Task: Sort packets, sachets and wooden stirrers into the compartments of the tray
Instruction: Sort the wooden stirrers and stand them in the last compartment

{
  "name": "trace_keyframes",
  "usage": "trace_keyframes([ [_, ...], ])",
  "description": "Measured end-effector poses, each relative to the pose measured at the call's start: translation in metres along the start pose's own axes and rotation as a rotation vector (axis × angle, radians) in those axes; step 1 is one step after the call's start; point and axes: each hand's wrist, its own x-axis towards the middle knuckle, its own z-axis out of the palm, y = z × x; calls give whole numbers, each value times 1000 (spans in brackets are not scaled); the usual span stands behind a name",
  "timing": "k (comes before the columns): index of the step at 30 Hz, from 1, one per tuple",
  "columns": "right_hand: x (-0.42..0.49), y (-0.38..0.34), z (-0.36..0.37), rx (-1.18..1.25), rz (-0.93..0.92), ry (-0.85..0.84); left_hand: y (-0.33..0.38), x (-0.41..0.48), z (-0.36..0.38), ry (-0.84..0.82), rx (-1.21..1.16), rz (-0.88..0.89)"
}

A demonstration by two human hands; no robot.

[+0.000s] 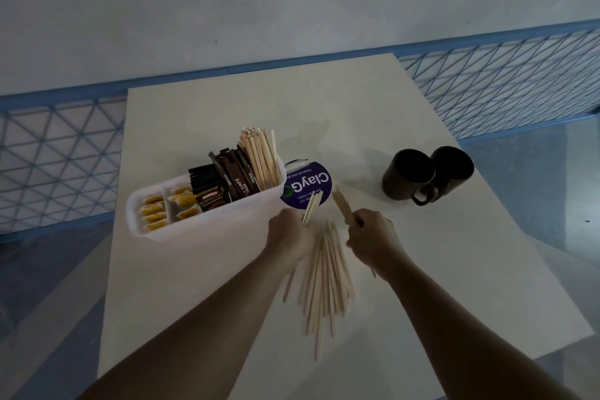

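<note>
Tray (211, 222): sachets (152, 211), packets (211, 193), upright stirrers (259, 159). Left hand (289, 234), right hand (373, 234) each grip loose stirrers (311, 206).

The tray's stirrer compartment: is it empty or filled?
Not empty: a bundle of wooden stirrers stands in the right-end compartment of the tray.

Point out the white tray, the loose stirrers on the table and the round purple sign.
white tray (207, 221): head view, its near front wall.
loose stirrers (324, 276): head view, middle of the pile on the table.
round purple sign (311, 180): head view, its printed face.
</note>
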Motion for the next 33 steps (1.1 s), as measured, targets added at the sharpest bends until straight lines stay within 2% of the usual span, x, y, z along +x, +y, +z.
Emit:
trace_keyframes([
  [4,3,-19,-4,55,-64,-30,12,2,-11,17,-102,8],
  [11,7,-57,-11,374,-148,-96,44,3,-49,-35,-540,-6],
  [15,12,-84,-12,520,-162,-110,59,8,-72,33,-687,41],
  [25,32,-147,1,793,-273,-135,65,28,-111,347,-759,225],
  [29,42,-159,12,857,-293,-157,59,33,-111,458,-705,247],
  [33,50,-163,24,863,-293,-184,49,42,-106,501,-648,228],
])
